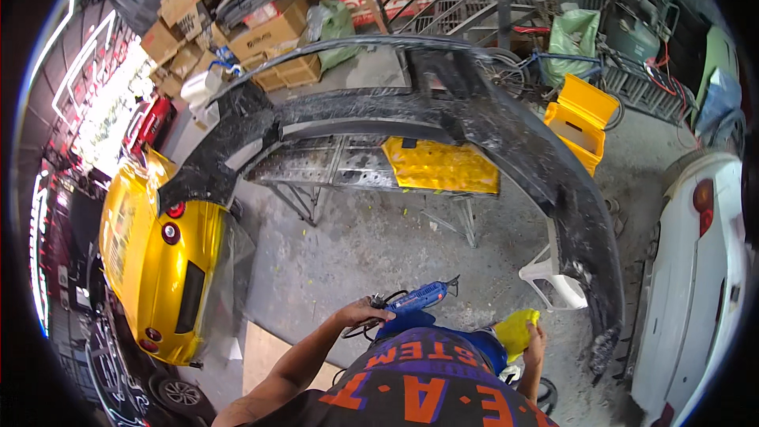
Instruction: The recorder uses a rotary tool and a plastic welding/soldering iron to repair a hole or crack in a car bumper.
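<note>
My left hand (364,313), at the lower middle, is closed around the rear end of a blue corded power tool (421,297). A thin, dark, forked-looking tip points right from the tool, and its dark cable loops beneath my hand. Held low on the right by my right hand (535,346) is a crumpled yellow piece (514,330); I cannot tell whether it is cloth or film. Ahead of me, a large black car bumper (356,108) arches across a perforated metal work stand (308,162). Its right end curves down close to my right side.
A yellow sheet (447,166) covers part of the stand. At left is a yellow car (170,253); at right, a white car (688,292). A white stool (557,286) stands under the bumper's right arm. An opened yellow case (583,115) and cardboard boxes (273,30) sit beyond.
</note>
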Tool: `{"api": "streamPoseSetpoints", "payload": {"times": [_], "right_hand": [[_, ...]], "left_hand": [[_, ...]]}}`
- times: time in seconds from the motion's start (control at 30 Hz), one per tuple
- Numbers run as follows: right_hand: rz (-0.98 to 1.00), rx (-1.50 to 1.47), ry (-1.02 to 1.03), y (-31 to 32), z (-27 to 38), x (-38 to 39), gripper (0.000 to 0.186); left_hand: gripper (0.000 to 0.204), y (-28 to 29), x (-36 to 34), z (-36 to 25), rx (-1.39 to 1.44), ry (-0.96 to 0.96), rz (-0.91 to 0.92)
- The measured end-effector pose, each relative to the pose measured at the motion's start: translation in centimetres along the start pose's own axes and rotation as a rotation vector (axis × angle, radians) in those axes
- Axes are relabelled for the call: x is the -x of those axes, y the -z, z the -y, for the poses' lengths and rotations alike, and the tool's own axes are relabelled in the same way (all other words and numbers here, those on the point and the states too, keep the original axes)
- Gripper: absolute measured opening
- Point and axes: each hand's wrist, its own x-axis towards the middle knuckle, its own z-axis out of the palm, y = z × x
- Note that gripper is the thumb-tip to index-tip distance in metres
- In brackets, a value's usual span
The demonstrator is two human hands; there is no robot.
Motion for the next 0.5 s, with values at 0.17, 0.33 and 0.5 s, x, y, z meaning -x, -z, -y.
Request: {"api": "streamPoseSetpoints", "payload": {"times": [0.17, 0.33, 0.5], "right_hand": [[0.281, 0.620, 0.020, -16.9, 3.1, 0.9, 0.041], [0.664, 0.792, 0.041, -33.6, 3.8, -2.8, 0.062], [0.932, 0.944, 0.239, -49.9, 6.0, -6.1, 0.067]], "left_hand": [[0.039, 5.4, 3.7, 2.7, 0.116, -0.062, -0.120], [0.039, 10.3, 5.8, 6.4, 0.158, -0.026, -0.159], [0.037, 13.0, 7.2, 7.0, 0.255, -0.028, -0.289]]}}
